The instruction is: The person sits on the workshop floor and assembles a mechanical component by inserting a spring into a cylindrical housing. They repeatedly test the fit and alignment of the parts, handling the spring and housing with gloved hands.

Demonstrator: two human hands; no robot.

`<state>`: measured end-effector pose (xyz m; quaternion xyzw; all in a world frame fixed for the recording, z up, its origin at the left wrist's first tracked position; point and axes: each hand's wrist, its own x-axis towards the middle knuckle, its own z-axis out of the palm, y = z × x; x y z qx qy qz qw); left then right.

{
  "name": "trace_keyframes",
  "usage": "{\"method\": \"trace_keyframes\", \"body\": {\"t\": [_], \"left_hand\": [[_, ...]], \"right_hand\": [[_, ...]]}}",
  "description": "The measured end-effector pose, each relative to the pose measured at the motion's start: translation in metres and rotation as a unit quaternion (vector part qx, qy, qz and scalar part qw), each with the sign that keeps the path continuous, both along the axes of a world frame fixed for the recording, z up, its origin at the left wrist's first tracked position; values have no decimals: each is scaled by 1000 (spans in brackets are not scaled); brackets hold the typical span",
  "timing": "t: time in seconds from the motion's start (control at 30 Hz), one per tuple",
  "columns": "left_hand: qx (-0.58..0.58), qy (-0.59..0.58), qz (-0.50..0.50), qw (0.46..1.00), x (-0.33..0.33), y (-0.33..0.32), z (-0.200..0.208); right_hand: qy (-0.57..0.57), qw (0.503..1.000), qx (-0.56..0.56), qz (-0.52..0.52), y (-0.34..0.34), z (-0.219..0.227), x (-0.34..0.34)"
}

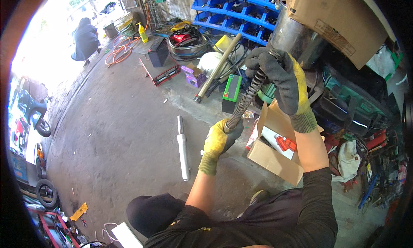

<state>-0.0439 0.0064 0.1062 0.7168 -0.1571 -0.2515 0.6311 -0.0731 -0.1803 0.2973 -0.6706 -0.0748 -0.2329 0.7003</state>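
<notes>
A long dark coil spring [244, 106] slants between my hands, its upper end leaning right. My left hand [220, 139], in a yellow and grey work glove, is closed around the spring's lower end. Higher up, my right hand [286, 80], gloved the same way, grips the top end with fingers curled over it; the very tip is partly hidden. On the floor left of my left hand lies a silver motorcycle fork leg [183, 153], a narrower tube at its far end. An open cardboard box [275, 162] with red pieces inside sits below my right forearm.
Beyond the spring stand a green and black battery [232, 93], a purple box [193, 75] and a dark battery [158, 52]. Blue parts bins [234, 15] rise at the back. A large carton [344, 22] and tool bag [348, 101] crowd the right. Someone crouches [84, 39] far left.
</notes>
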Motion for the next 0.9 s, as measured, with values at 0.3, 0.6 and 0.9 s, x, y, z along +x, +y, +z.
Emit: {"method": "trace_keyframes", "body": {"t": [0.3,0.6,0.9], "left_hand": [[-49,7,-14,999,6,2,-7],[-49,-32,-19,998,-2,-3,-1],[-14,-17,1,1000,5,-2,-9]], "right_hand": [[-10,999,29,-19,6,-2,7],[19,998,36,-55,2,-3,11],[3,997,-76,10,24,-11,7]]}}
